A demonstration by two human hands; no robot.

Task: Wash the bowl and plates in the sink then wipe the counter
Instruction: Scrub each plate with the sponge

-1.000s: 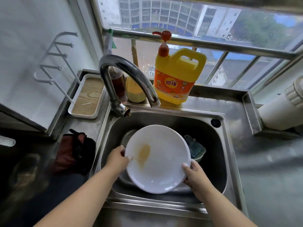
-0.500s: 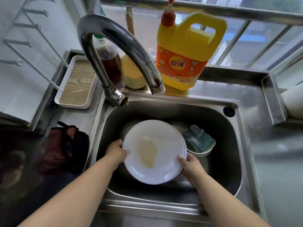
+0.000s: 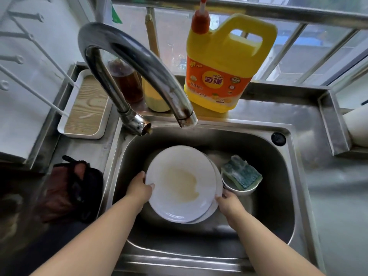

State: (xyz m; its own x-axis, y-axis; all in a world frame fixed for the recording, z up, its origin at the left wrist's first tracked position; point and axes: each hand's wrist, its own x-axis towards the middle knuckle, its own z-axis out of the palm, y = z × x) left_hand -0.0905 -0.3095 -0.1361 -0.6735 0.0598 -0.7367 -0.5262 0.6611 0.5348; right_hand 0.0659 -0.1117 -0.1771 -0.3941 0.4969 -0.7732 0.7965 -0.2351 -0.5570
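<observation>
A white plate [image 3: 179, 196] with a yellowish smear in its middle sits low in the steel sink [image 3: 278, 216]. My left hand [image 3: 139, 188] grips its left rim and my right hand [image 3: 229, 204] holds its right rim. The edge of a second white plate [image 3: 218, 180] shows just under it on the right. To the right in the sink stands a small white bowl [image 3: 245, 191] with a green sponge [image 3: 241, 174] resting in it.
The curved tap [image 3: 139, 62] arches over the sink, no water running. Behind it stand a yellow detergent jug [image 3: 223, 66], a brown bottle [image 3: 127, 82] and a yellow bottle. A white tray [image 3: 85, 108] and a dark red cloth [image 3: 69, 188] lie on the left; steel counter [image 3: 338, 206] to the right.
The plate has gone down from a tilted, raised hold into the sink, onto another plate, with both hands still on its rim. The camera has moved closer to the sink.
</observation>
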